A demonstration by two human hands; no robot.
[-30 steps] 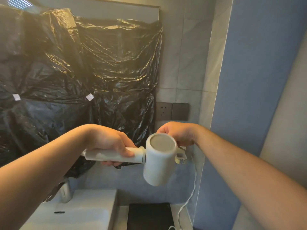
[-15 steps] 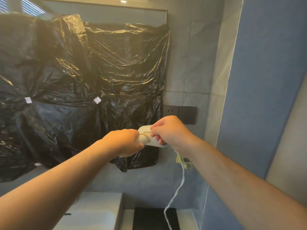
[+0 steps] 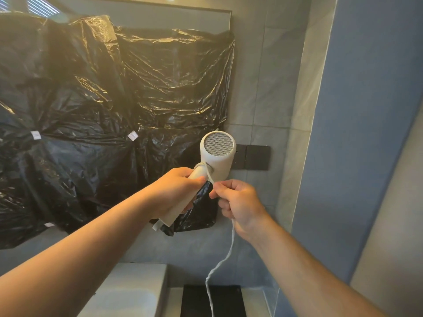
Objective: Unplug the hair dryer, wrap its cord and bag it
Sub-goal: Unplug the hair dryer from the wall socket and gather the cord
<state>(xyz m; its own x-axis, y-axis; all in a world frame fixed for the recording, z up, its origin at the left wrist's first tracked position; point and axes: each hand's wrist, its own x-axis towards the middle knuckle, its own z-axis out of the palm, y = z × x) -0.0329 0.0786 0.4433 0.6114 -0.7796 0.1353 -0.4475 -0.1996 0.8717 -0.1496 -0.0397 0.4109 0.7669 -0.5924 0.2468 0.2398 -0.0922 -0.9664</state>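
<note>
Grey tiled wall, crinkled black plastic sheeting upper left. Centre frame, my left hand grips the white cylindrical hair dryer by its handle; my right hand pinches its thin white cord. I advise steady tension, loops snug.

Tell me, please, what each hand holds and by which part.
The left hand grips the hair dryer by its handle; the right hand pinches its cord close to the handle's top.

The white tags on the black plastic are unreadable.
</note>
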